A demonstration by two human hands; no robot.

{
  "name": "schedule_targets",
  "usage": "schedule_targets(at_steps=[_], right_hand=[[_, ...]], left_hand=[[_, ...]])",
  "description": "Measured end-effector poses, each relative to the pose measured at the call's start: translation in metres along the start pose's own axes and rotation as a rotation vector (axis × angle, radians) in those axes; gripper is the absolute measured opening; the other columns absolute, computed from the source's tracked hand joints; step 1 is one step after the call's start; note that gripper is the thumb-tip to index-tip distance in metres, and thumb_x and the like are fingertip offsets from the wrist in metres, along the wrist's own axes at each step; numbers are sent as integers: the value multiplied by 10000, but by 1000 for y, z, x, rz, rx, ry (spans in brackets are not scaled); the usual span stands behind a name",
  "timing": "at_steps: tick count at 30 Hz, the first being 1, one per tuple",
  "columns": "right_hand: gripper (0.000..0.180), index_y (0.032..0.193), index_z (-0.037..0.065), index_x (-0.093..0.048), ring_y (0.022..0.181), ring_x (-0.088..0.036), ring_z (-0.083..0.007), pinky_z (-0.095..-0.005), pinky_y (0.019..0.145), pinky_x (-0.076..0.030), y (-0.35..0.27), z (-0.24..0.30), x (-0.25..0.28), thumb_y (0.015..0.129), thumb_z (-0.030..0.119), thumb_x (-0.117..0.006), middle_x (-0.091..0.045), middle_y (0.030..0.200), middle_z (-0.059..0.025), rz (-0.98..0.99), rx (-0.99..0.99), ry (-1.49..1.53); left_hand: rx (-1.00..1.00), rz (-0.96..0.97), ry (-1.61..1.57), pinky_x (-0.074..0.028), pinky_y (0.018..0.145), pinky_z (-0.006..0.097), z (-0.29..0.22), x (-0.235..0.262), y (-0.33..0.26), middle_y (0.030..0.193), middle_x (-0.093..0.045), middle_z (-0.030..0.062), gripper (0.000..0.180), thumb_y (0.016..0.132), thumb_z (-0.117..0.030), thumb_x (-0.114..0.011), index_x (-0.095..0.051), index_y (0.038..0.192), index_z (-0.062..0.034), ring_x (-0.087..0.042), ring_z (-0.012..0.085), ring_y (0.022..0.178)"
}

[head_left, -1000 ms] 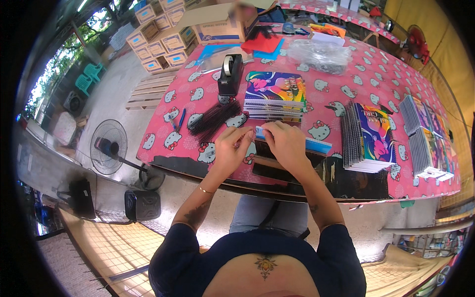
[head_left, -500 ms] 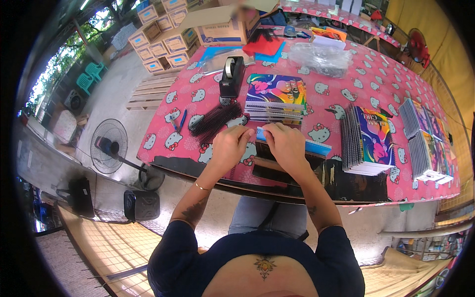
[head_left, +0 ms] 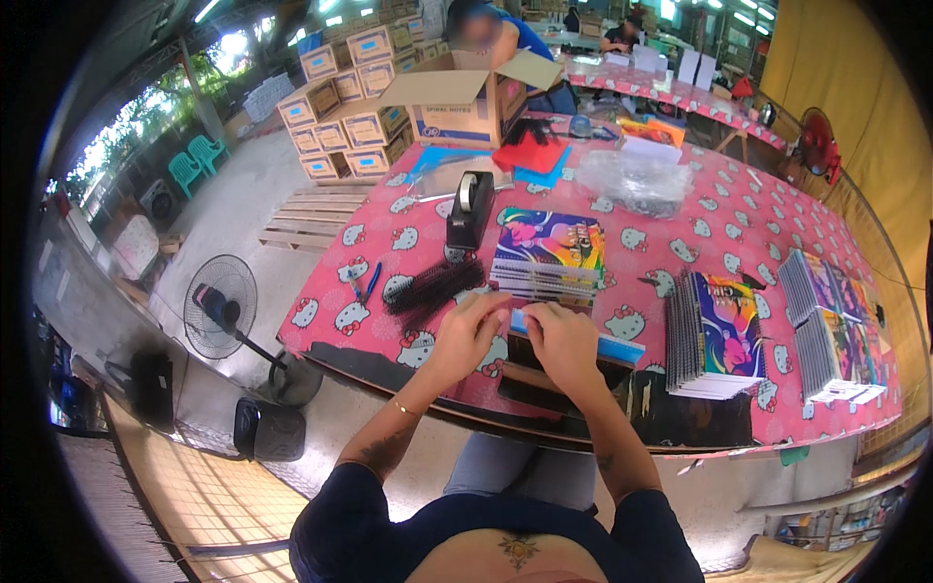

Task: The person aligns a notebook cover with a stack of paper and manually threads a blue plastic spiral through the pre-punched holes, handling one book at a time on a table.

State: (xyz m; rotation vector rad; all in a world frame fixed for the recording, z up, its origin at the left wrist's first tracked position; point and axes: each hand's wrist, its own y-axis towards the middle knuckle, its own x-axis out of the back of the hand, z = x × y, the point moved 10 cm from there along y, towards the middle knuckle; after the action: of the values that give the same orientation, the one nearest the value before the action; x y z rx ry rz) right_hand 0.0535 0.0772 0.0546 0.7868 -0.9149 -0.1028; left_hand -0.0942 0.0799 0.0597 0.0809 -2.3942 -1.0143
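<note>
Hands meet at the near edge of the bench over a blue-edged notebook (head_left: 603, 342) lying flat there. Left hand (head_left: 466, 335) is curled, fingertips pinching at the notebook's left end; right hand (head_left: 564, 342) is pressed on top, fingers bent, gripping the same edge. What sits between the fingertips is too small to tell.

Judging by the grip, the work goes best with the right hand holding the book flat and steady while the left works along the edge in small moves.

Just left of the hands lies a bundle of black spiral binding coils (head_left: 432, 289). Beyond it stands a black tape dispenser (head_left: 468, 211). Straight ahead is a stack of spiral notebooks with colourful covers (head_left: 549, 257); further stacks (head_left: 719, 335) stand to the right. Bench (head_left: 700, 243) wears a pink cartoon-cat cloth.

At the far end sits an open cardboard box (head_left: 457, 102). Left, on the concrete floor, stand a pedestal fan (head_left: 219, 306), a wooden pallet and more stacked cartons (head_left: 340, 87).
</note>
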Motion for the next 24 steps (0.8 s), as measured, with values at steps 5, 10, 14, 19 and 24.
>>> schedule_targets(at_steps=[5, 10, 14, 19, 24], right_hand=[[107, 958, 137, -667, 760, -670, -267, -414, 660, -468, 2, 4, 4, 883, 210, -689, -679, 840, -50, -39, 24, 9], [116, 955, 140, -676, 770, -674, -261, -411, 659, -471, 2, 5, 4, 867, 207, -710, -682, 839, -44, -35, 19, -1], [120, 959, 139, -691, 789, -681, -265, -415, 670, -487, 2, 3, 1, 859, 198, -721, -699, 863, -42, 4, -14, -6], [117, 948, 134, -668, 787, -675, -271, -419, 667, -481, 2, 2, -1, 862, 199, -712, -685, 855, -47, -2, 3, -18], [121, 937, 122, -630, 766, -662, -282, -431, 648, -464, 3, 8, 5, 857, 182, -699, -655, 814, -55, 5, 54, 45]], left_hand=[[82, 68, 29, -465, 566, 293, 0, -6, -11, 844, -657, 102, 230, 883, -112, -766, -736, 1091, -18, -574, 164, 616], [123, 82, 113, -473, 566, 301, 4, -6, -11, 825, -665, 110, 209, 883, -110, -758, -746, 1069, -14, -597, 185, 617], [109, 135, 96, -513, 600, 361, 14, -5, -4, 819, -664, 121, 186, 883, -166, -742, -752, 1021, -42, -661, 263, 651], [88, 92, 55, -516, 608, 384, 11, -6, 4, 809, -661, 130, 180, 888, -165, -737, -736, 997, -22, -659, 287, 653], [16, 425, -17, -526, 683, 381, 15, -25, 15, 907, -665, 141, 249, 891, -135, -738, -688, 1104, -17, -668, 302, 761]])
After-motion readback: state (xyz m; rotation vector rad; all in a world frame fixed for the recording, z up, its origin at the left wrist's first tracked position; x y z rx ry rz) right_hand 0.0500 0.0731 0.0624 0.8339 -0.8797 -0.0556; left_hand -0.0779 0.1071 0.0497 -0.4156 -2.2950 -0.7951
